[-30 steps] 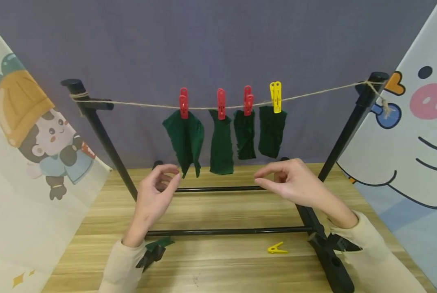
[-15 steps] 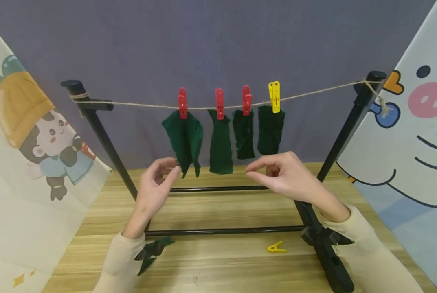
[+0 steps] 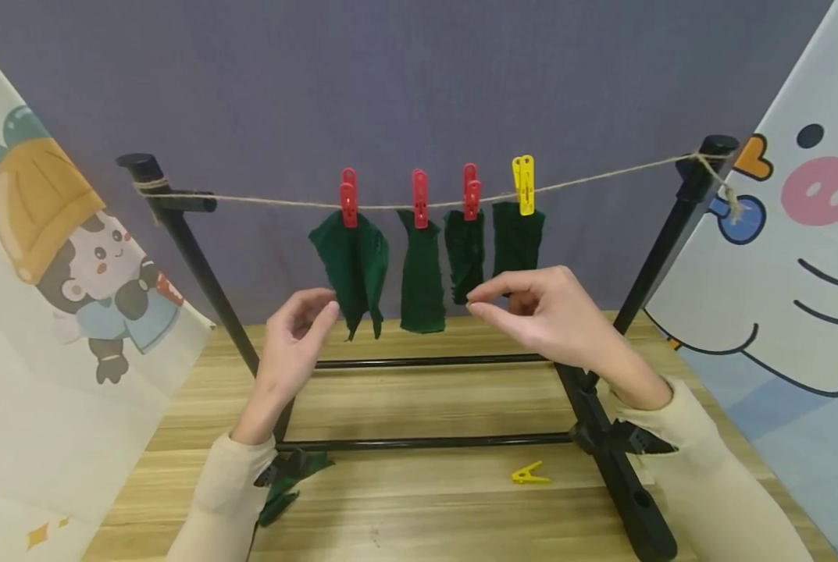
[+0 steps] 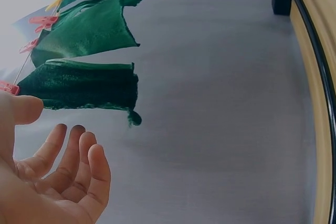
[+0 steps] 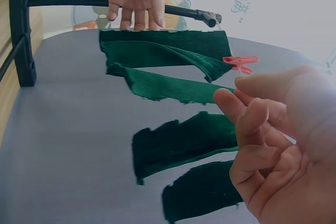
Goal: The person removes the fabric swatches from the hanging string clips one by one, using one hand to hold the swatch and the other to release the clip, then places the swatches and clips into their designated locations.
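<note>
Several dark green cloth pieces hang from a twine line (image 3: pixel 271 201). Red clothespins hold the leftmost cloth (image 3: pixel 351 269), the second cloth (image 3: pixel 422 277) and the third cloth (image 3: pixel 465 254); a yellow clothespin (image 3: pixel 525 186) holds the rightmost cloth (image 3: pixel 517 238). My left hand (image 3: pixel 292 343) is raised beside the leftmost cloth's lower part, fingers bent loosely with nothing in them. In the head view my right hand (image 3: pixel 548 316) overlaps the rightmost cloth's lower end. Its thumb and forefinger are apart, and the right wrist view shows loosely curled fingers (image 5: pixel 257 114) holding nothing.
A black rack with a left post (image 3: pixel 204 269) and right post (image 3: pixel 661 250) carries the line. Its crossbar (image 3: pixel 426 444) runs low over the wooden table (image 3: pixel 419 515). A loose yellow clothespin (image 3: pixel 529 474) and crumpled green cloth (image 3: pixel 278 503) lie in front.
Both hands have risen a little. The right hand has also shifted left, now covering the bottom of the rightmost cloth. The hanging cloths and clothespins stay in place.
</note>
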`<action>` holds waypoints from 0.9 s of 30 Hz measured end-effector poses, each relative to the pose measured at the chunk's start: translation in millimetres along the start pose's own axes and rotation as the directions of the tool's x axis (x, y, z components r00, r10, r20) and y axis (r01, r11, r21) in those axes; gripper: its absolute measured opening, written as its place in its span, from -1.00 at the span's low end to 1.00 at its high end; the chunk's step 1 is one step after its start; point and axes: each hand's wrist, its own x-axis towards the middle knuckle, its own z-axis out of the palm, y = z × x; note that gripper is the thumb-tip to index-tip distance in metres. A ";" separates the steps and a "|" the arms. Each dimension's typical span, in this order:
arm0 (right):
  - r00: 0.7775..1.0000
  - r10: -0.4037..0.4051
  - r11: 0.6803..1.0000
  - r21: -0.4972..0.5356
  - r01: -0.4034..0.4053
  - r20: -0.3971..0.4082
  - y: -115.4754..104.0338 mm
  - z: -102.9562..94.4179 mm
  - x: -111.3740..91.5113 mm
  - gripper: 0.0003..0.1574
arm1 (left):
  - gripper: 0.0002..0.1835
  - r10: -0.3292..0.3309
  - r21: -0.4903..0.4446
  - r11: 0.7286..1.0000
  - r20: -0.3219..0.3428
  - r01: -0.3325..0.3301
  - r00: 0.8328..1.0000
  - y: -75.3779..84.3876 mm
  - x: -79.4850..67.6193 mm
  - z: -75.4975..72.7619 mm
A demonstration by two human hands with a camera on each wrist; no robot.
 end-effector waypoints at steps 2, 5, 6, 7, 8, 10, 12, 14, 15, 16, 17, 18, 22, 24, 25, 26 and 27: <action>1.000 -0.008 1.000 0.000 0.008 -0.013 -1.8 -1.5 3.0 -0.84 | -0.71 0.004 0.000 1.000 -0.003 -0.004 1.000 1.5 1.6 -1.5; 1.000 -0.015 1.000 0.002 0.016 -0.022 -5.0 -3.1 7.7 -0.84 | -0.71 0.012 0.006 1.000 -0.011 -0.012 1.000 3.3 3.3 -3.6; 1.000 -0.018 1.000 0.004 0.018 -0.022 -6.0 -3.5 9.4 -0.84 | -0.71 0.012 0.008 1.000 -0.013 -0.012 1.000 3.8 3.8 -4.3; 1.000 -0.018 1.000 0.002 0.018 -0.021 -7.2 -3.9 11.0 -0.84 | -0.71 0.012 0.010 1.000 -0.016 -0.012 1.000 4.4 4.2 -4.9; 1.000 -0.019 1.000 0.000 0.019 -0.022 -8.2 -4.4 12.8 -0.84 | -0.71 0.013 0.010 1.000 -0.017 -0.013 1.000 5.1 4.7 -5.4; 0.999 -0.019 1.000 -0.007 0.019 -0.026 -10.7 -5.6 16.2 -0.83 | -0.69 0.016 0.008 1.000 -0.015 -0.016 1.000 6.9 6.4 -6.0; 0.999 -0.018 1.000 -0.016 0.017 -0.035 -13.1 -6.7 19.7 -0.83 | -0.68 0.017 0.004 1.000 -0.011 -0.017 1.000 9.2 8.5 -6.3; 0.999 -0.017 1.000 -0.020 0.016 -0.041 -15.4 -7.3 23.2 -0.82 | -0.67 0.018 0.000 1.000 -0.007 -0.018 1.000 11.5 10.6 -6.2; 0.999 -0.018 1.000 -0.023 0.018 -0.043 -16.4 -7.4 25.0 -0.81 | -0.67 0.019 0.000 1.000 -0.005 -0.019 1.000 12.5 11.5 -6.2; 0.999 -0.021 0.999 -0.026 0.020 -0.043 -17.3 -7.4 26.6 -0.81 | -0.67 0.020 0.000 1.000 -0.003 -0.020 1.000 13.4 12.3 -6.2; 0.999 -0.025 0.999 -0.029 0.024 -0.043 -18.1 -7.4 28.0 -0.81 | -0.67 0.019 -0.001 1.000 -0.004 -0.019 1.000 14.1 12.9 -6.1; 0.999 -0.030 0.999 -0.032 0.029 -0.043 -18.6 -7.2 29.3 -0.81 | -0.67 0.020 -0.002 1.000 -0.005 -0.020 1.000 14.7 13.4 -6.0; 0.997 -0.051 0.998 -0.044 0.049 -0.053 -19.8 -7.5 32.4 -0.83 | -0.67 0.026 -0.007 1.000 -0.004 -0.026 1.000 16.7 14.7 -4.9; 0.996 -0.059 0.997 -0.048 0.057 -0.061 -19.8 -8.2 33.4 -0.84 | -0.68 0.030 -0.009 1.000 -0.001 -0.030 1.000 17.8 15.3 -3.8; 0.996 -0.062 0.997 -0.051 0.059 -0.064 -19.7 -8.5 33.9 -0.85 | -0.68 0.032 -0.008 0.999 0.002 -0.032 0.999 18.3 15.6 -3.2; 0.996 -0.065 0.997 -0.053 0.061 -0.067 -19.6 -8.7 34.6 -0.85 | -0.68 0.036 -0.003 0.999 0.005 -0.036 0.999 18.8 15.9 -2.8; 0.995 -0.068 0.996 -0.055 0.064 -0.068 -19.5 -8.9 35.6 -0.85 | -0.68 0.038 0.003 0.999 0.004 -0.038 0.999 19.2 16.1 -2.3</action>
